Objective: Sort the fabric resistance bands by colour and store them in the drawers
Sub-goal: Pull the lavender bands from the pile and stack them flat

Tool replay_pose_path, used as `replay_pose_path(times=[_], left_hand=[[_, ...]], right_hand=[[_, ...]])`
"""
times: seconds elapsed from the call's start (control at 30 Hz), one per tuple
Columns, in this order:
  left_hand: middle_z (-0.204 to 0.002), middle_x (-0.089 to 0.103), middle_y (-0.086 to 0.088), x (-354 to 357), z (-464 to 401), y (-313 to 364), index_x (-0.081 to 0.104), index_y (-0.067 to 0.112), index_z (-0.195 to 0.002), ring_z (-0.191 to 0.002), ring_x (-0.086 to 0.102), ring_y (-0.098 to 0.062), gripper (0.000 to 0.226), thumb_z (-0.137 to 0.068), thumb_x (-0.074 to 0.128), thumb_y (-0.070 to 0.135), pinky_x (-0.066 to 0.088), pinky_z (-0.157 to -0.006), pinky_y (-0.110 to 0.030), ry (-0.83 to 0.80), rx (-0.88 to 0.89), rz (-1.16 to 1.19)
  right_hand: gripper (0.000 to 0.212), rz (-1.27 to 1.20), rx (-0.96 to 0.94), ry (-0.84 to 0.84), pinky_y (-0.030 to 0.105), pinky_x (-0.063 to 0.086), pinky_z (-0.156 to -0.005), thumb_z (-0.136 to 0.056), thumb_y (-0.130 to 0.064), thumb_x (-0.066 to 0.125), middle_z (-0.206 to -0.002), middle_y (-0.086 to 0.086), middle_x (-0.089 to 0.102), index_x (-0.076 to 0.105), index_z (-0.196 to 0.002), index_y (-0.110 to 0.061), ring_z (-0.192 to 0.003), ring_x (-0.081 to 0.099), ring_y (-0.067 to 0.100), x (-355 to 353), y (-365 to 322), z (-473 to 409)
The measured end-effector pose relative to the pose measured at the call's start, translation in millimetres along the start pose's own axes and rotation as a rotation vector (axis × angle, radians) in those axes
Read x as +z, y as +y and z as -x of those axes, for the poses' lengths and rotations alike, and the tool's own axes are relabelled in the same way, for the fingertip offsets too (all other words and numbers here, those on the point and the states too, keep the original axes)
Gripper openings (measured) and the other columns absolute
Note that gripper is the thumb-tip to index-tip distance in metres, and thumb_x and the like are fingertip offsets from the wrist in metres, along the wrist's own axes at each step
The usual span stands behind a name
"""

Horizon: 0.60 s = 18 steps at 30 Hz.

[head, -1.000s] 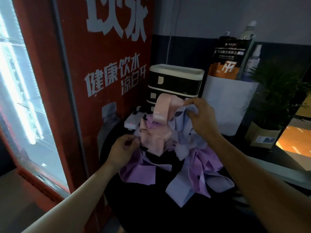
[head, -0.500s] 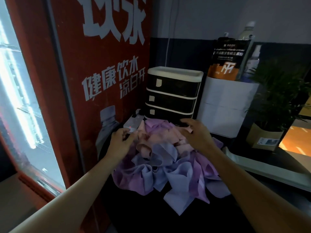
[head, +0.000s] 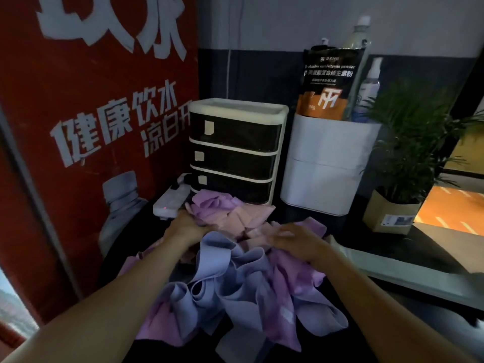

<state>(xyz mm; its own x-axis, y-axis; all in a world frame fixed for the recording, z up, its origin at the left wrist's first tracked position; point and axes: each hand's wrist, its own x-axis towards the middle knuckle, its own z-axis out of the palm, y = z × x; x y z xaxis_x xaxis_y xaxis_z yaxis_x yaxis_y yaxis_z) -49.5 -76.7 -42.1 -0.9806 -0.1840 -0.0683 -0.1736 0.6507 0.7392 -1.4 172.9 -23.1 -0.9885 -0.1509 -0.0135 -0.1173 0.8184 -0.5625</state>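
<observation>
The right hand (head: 296,241) lay flat on the heap, its fingers (head: 281,233) stretched out and resting on the pink bands (head: 242,222), gripping nothing. The left hand (head: 187,226) pressed into the left side of the heap near the purple folds; its fingers were sunk among the fabric, so whether they were curled round a band could not be told. Both forearms reached in from the bottom of the view. The pile of fabric resistance bands (head: 235,284) was spread over a dark table (head: 157,349), unsorted: pink ones bunched at the middle between the hands, purple bands (head: 209,205) at the far end and along the right edge, and blue-grey bands (head: 222,263) looping across the near part. The far end of the pile came up just against the foot of the drawer unit (head: 235,150), a small white-framed stack of three dark drawers, all of them closed, each with a pale tag at its left. A white power strip (head: 171,204) with a small red light lay just left of the drawers. To the right stood a white bin (head: 327,166) holding a black and orange pouch (head: 330,82) and bottles, then a potted plant (head: 408,142) in a brown box. A red panel with white lettering (head: 99,106) filled the left side.
</observation>
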Motion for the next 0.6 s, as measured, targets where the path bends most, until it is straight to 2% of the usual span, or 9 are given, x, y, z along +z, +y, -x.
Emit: replay_pose_path(times=[0.03,0.1,0.13,0.2,0.27,0.4,0.47,0.53,0.6], left_hand=[[-0.13,0.056,-0.005,-3.0,8.7,4.9,0.046,0.018,-0.132,-0.113,0.056,-0.028,0.091,-0.055,0.077,0.058,0.047,-0.096,-0.036,0.017,0.025,-0.033],[-0.127,0.056,-0.009,-5.4,15.1,9.9,0.047,0.017,-0.129,-0.113,0.055,-0.032,0.066,-0.073,0.075,0.039,0.045,-0.091,-0.034,0.08,0.028,-0.065],[-0.122,0.059,-0.011,-6.2,18.0,13.2,0.05,0.017,-0.124,-0.109,0.057,-0.033,0.054,-0.077,0.073,0.031,0.045,-0.086,-0.034,0.127,0.046,-0.077],[-0.116,0.062,-0.014,-7.4,19.7,17.8,0.054,0.014,-0.118,-0.104,0.058,-0.034,0.039,-0.081,0.067,0.019,0.044,-0.08,-0.034,0.197,0.122,-0.071],[-0.113,0.063,-0.016,-10.5,21.5,25.7,0.056,0.011,-0.117,-0.103,0.058,-0.034,0.037,-0.081,0.064,0.013,0.044,-0.081,-0.036,0.208,0.176,-0.025],[-0.108,0.063,-0.015,-25.3,27.7,53.6,0.058,0.006,-0.114,-0.101,0.058,-0.032,0.034,-0.082,0.066,0.01,0.042,-0.079,-0.034,0.283,0.275,0.119],[-0.111,0.063,-0.013,-38.3,30.6,68.8,0.058,0.006,-0.116,-0.104,0.058,-0.029,0.035,-0.083,0.066,0.011,0.041,-0.08,-0.031,0.34,0.311,0.194],[-0.113,0.063,-0.013,-51.3,30.5,80.9,0.058,0.007,-0.117,-0.105,0.058,-0.029,0.036,-0.083,0.067,0.012,0.044,-0.085,-0.036,0.395,0.384,0.279],[-0.111,0.064,-0.01,-62.0,32.0,88.7,0.06,0.01,-0.115,-0.102,0.058,-0.027,0.034,-0.082,0.067,0.013,0.046,-0.086,-0.038,0.432,0.462,0.33]], right_hand=[[0.032,0.002,-0.018,-0.031,0.023,0.042,-0.091,-0.091,-0.019,0.058,-0.119,0.017,0.062,0.062,-0.114,0.003,-0.112,0.056,0.028,1.3,-0.3,-0.5],[0.029,-0.057,-0.048,-0.055,0.007,0.037,-0.078,-0.09,-0.013,0.059,-0.11,0.014,0.063,0.062,-0.112,0.006,-0.105,0.056,0.022,5.1,-0.9,-4.4],[0.029,-0.123,-0.051,-0.037,0.007,0.035,-0.074,-0.088,-0.011,0.061,-0.101,0.012,0.061,0.062,-0.11,0.008,-0.097,0.053,0.018,8.6,-1.4,-5.5],[0.031,-0.272,-0.039,0.007,0.015,0.037,-0.077,-0.085,-0.002,0.063,-0.089,0.007,0.055,0.058,-0.11,0.014,-0.088,0.048,0.014,13.7,-7.5,-5.4],[0.026,-0.369,-0.033,0.037,0.013,0.039,-0.078,-0.084,0.007,0.058,-0.09,0.002,0.054,0.058,-0.109,0.016,-0.087,0.047,0.01,17.5,-14.3,-3.1],[0.034,-0.521,-0.098,0.116,0.001,0.04,-0.067,-0.083,0.013,0.054,-0.093,0.0,0.057,0.064,-0.111,-0.002,-0.083,0.052,0.006,4.8,-40.2,-2.5],[0.035,-0.6,-0.129,0.157,0.005,0.043,-0.07,-0.083,0.014,0.054,-0.093,0.001,0.059,0.063,-0.113,-0.004,-0.08,0.055,0.003,-6.8,-51.3,-3.9],[0.038,-0.705,-0.172,0.207,0.007,0.045,-0.074,-0.085,0.012,0.054,-0.099,0.001,0.06,0.06,-0.114,-0.011,-0.081,0.058,-0.002,-17.8,-59.5,-4.3],[0.04,-0.788,-0.212,0.242,0.015,0.046,-0.084,-0.087,0.008,0.054,-0.107,-0.001,0.06,0.058,-0.114,-0.021,-0.091,0.058,0.003,-25.5,-65.0,-3.6]])
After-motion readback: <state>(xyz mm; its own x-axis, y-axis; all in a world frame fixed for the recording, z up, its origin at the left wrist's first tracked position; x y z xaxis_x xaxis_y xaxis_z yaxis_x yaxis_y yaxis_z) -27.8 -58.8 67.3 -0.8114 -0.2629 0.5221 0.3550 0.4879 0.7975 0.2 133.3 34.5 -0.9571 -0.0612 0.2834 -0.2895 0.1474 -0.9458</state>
